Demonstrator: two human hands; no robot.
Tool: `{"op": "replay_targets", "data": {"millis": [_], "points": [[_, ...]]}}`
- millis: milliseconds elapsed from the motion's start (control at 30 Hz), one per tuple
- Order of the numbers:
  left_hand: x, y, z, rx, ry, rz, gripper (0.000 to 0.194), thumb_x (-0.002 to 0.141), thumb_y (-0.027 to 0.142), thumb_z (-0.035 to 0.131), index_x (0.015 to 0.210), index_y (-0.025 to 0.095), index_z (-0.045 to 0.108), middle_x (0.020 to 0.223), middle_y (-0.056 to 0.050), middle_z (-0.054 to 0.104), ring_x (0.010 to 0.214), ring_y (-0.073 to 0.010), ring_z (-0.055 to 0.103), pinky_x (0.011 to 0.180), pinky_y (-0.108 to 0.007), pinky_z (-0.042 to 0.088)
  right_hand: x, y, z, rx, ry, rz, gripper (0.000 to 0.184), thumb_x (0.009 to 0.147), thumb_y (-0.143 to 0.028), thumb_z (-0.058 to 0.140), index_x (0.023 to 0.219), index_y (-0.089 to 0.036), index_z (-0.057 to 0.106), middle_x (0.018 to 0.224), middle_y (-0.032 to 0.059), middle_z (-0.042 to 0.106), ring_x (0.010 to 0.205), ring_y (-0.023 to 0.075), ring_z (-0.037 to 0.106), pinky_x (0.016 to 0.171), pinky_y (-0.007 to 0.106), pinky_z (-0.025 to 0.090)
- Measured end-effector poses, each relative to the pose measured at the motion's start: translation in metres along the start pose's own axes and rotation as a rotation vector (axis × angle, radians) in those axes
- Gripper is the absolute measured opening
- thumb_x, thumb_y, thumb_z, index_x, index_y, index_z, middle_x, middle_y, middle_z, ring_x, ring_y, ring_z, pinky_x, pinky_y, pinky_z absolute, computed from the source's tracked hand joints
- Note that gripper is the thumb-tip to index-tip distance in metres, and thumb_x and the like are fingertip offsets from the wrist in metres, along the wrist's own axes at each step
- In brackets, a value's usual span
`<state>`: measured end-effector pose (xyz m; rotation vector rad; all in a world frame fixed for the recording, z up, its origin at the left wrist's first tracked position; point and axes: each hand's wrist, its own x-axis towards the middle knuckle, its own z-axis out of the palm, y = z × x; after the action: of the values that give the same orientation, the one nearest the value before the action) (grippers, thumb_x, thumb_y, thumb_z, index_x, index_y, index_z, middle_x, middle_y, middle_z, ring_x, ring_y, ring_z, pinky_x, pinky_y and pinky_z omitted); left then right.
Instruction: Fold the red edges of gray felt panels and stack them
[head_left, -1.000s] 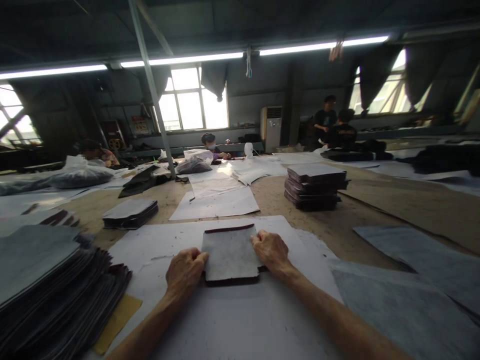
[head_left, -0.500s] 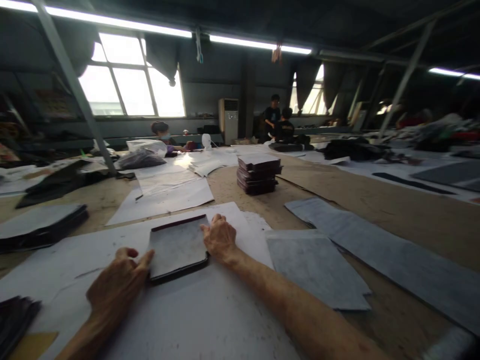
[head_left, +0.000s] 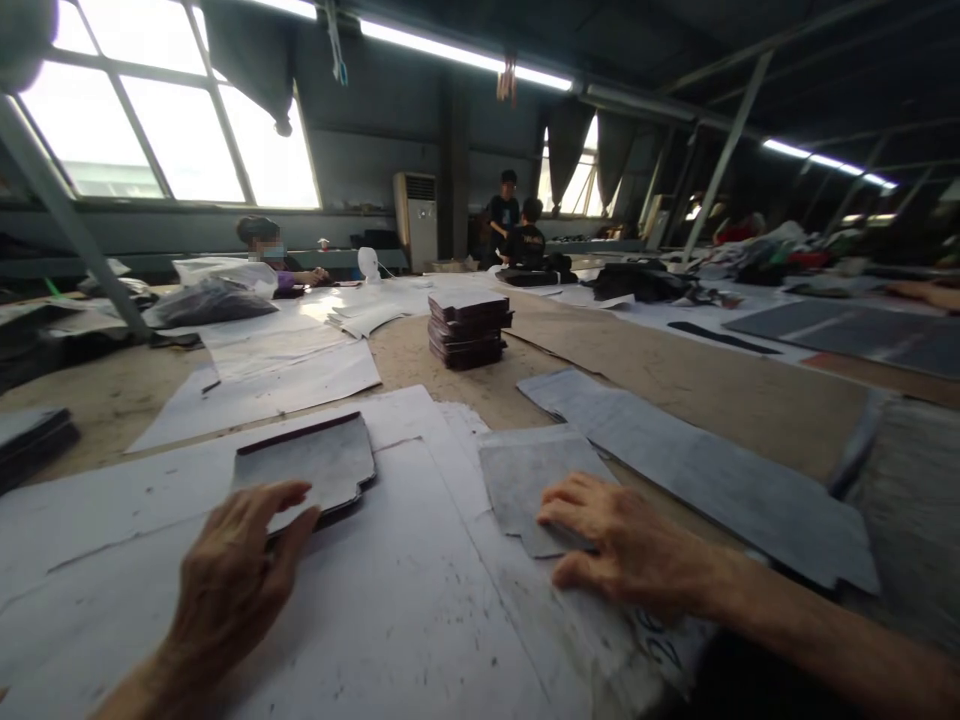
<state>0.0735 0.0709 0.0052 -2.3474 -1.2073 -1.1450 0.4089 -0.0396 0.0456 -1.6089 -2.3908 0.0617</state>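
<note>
A small stack of grey cut pieces (head_left: 307,462) with a dark red edge lies on white paper (head_left: 390,600) before me. My left hand (head_left: 232,585) rests at its near edge, fingers stretched out and touching it. My right hand (head_left: 626,545) lies flat, fingers apart, on a single grey piece (head_left: 525,470) to the right, at the paper's edge.
A taller stack of dark pieces (head_left: 469,328) stands mid-table. Long grey sheets (head_left: 697,470) lie to the right, more white paper (head_left: 285,375) beyond. A low dark stack (head_left: 30,440) sits at the left edge. Other people (head_left: 514,235) work at the far end near the windows.
The view swung right. My right hand left the small stack and landed on the single grey piece to the right. My left hand stayed at the stack's near edge.
</note>
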Motion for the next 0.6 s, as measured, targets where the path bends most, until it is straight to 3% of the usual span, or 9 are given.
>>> {"op": "replay_targets", "data": {"millis": [167, 333, 467, 600], "points": [[-0.001, 0.042, 0.021, -0.245, -0.268, 0.284, 0.016, 0.087, 0.024, 0.044, 0.101, 0.019, 0.049, 0.089, -0.006, 0.06, 0.082, -0.0198, 0.055, 0.073, -0.034, 0.044, -0.008, 0.008, 0.009, -0.029, 0.008, -0.079, 0.006, 0.08, -0.017, 0.057, 0.082, -0.016, 0.063, 0.085, 0.0053, 0.06, 0.082, 0.0163, 0.052, 0.073, 0.026, 0.04], [0.01, 0.089, 0.029, -0.4, -0.432, 0.386, 0.025, 0.088, 0.018, 0.04, 0.111, 0.02, 0.048, 0.102, -0.008, 0.059, 0.086, -0.0202, 0.053, 0.075, -0.037, 0.043, -0.009, 0.008, 0.019, -0.036, 0.11, -0.088, 0.026, 0.087, -0.012, 0.036, 0.072, -0.015, 0.057, 0.071, 0.0057, 0.057, 0.067, 0.0146, 0.05, 0.063, 0.026, 0.036], [0.025, 0.114, 0.041, -0.471, -0.452, 0.415, 0.028, 0.088, 0.019, 0.041, 0.114, 0.019, 0.048, 0.108, -0.009, 0.058, 0.09, -0.0215, 0.051, 0.076, -0.039, 0.042, -0.011, 0.012, 0.023, -0.036, 0.288, 0.084, 0.024, 0.088, -0.016, 0.032, 0.077, -0.014, 0.053, 0.066, 0.0039, 0.056, 0.056, 0.0122, 0.049, 0.055, 0.026, 0.034], [0.037, 0.125, 0.054, -0.519, -0.376, 0.403, 0.023, 0.086, 0.017, 0.042, 0.108, 0.017, 0.051, 0.105, -0.008, 0.059, 0.089, -0.0214, 0.051, 0.074, -0.038, 0.04, -0.014, 0.011, 0.023, -0.042, 0.333, 0.152, 0.019, 0.085, -0.015, 0.034, 0.072, -0.016, 0.048, 0.062, 0.0011, 0.053, 0.052, 0.011, 0.048, 0.052, 0.024, 0.033]]}}
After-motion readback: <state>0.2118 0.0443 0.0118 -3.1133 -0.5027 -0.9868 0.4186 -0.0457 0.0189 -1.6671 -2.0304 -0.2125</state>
